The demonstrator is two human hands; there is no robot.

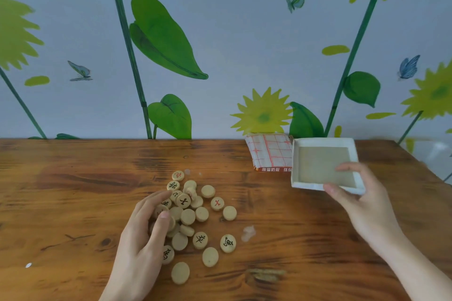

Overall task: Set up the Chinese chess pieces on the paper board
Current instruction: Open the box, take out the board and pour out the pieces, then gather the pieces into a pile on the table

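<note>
A heap of round wooden chess pieces (193, 215) lies on the wooden table (73, 190), some showing black or red characters, many face down. My left hand (144, 234) rests on the heap's left side with fingers curled over several pieces. My right hand (359, 198) grips the near edge of an empty white box tray (322, 164), thumb on the rim, fingers inside. The folded paper board (269, 151), white with red grid lines, lies at the back beside the tray.
A wall with painted leaves, sunflowers and butterflies stands right behind the table's far edge. A red printed box edge (274, 169) shows under the folded board. Small white scraps (248, 233) lie near the pieces. Bare wood stretches to the left.
</note>
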